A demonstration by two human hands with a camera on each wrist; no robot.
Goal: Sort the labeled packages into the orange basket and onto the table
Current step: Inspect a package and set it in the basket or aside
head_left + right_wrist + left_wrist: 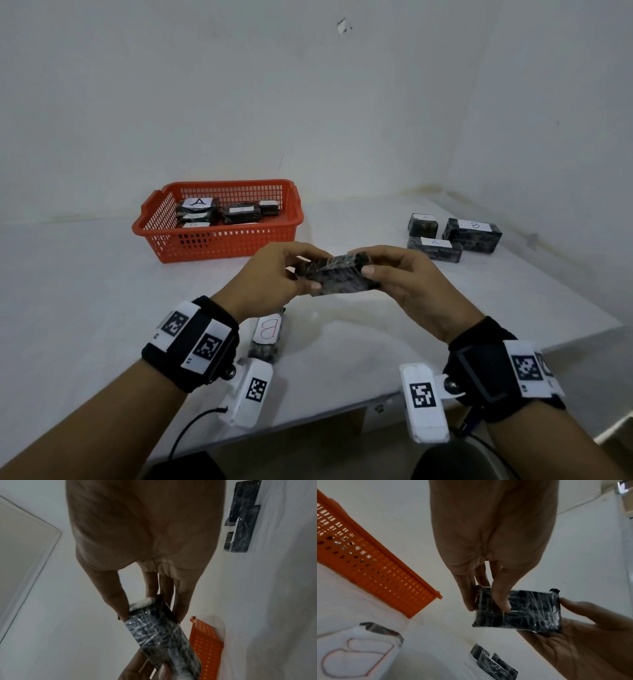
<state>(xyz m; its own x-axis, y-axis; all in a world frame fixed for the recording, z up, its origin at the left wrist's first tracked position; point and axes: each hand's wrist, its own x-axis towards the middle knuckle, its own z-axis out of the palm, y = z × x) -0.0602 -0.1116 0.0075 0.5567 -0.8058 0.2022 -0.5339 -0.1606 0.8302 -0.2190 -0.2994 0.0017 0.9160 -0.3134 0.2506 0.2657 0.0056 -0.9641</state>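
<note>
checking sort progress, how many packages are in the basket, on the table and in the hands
basket packages in the orange basket: 4 showing
table packages on the table: 4
held package between left hand and right hand: 1
total: 9

Left hand (270,277) and right hand (411,284) meet, fingers (500,599) pinching something between them.
</note>
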